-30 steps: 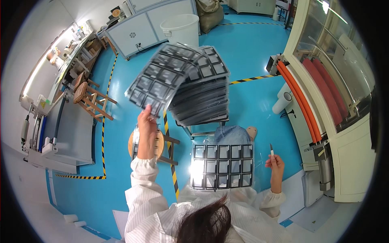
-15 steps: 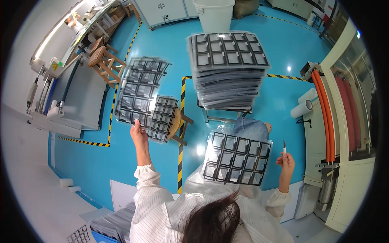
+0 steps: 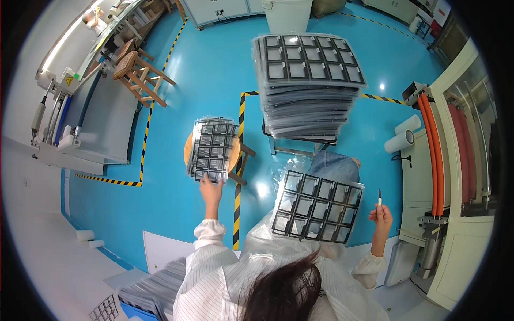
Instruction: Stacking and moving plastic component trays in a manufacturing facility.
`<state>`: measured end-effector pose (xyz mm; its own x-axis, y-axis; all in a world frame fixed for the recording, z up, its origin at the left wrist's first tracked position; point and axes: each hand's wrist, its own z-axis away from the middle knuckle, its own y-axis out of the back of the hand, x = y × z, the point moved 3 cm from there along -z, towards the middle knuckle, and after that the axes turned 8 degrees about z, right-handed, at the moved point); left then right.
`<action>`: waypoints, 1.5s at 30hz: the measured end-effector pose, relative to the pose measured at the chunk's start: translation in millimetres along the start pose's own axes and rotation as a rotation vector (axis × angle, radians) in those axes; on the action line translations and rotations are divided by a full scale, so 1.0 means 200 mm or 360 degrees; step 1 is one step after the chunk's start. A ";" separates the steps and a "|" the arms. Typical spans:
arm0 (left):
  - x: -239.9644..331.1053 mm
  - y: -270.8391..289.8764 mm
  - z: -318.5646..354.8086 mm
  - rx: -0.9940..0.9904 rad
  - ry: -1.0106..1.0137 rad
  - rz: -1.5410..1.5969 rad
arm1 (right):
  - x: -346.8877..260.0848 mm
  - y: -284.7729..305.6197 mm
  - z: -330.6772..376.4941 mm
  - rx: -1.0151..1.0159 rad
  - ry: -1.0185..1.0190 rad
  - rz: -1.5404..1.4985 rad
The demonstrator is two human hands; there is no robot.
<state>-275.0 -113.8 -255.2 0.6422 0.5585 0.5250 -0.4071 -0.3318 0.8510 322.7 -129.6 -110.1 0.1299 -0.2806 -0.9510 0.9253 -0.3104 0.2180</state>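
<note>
My left hand [image 3: 211,191] grips the near edge of a clear plastic sheet with a black window grid [image 3: 213,147]. This sheet lies over similar ones on a round wooden stool [image 3: 235,158]. In my right hand [image 3: 380,214] is a small craft knife [image 3: 379,198], its blade pointing up, held away to the right of my lap. Across my lap rests another black-gridded sheet [image 3: 316,207] with clear plastic around its edges; neither hand touches it. Beyond my knees rises a tall stack of such sheets [image 3: 308,107] on a low stand.
On the right is a machine with orange rollers [image 3: 431,155], with white rolls [image 3: 399,142] beside it. Wooden stools [image 3: 140,80] and a long workbench [image 3: 115,101] are at the left. Further sheets [image 3: 152,286] are piled behind my left arm. A white bin [image 3: 287,16] stands beyond the tall stack.
My left hand has moved right and brought its gridded sheet from the left of the stool down onto the sheets there. My right hand still holds the knife.
</note>
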 end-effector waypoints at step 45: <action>2.12 0.68 0.31 -0.1398 -0.0697 0.2129 | 0.14 1.25 0.16 0.1329 0.0096 -0.0757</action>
<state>-18.0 31.2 83.1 -0.3805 -0.0426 0.9238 -0.9061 0.2172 -0.3632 546.0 -244.2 -74.8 -0.1539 0.0812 -0.9847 0.3368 -0.9326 -0.1295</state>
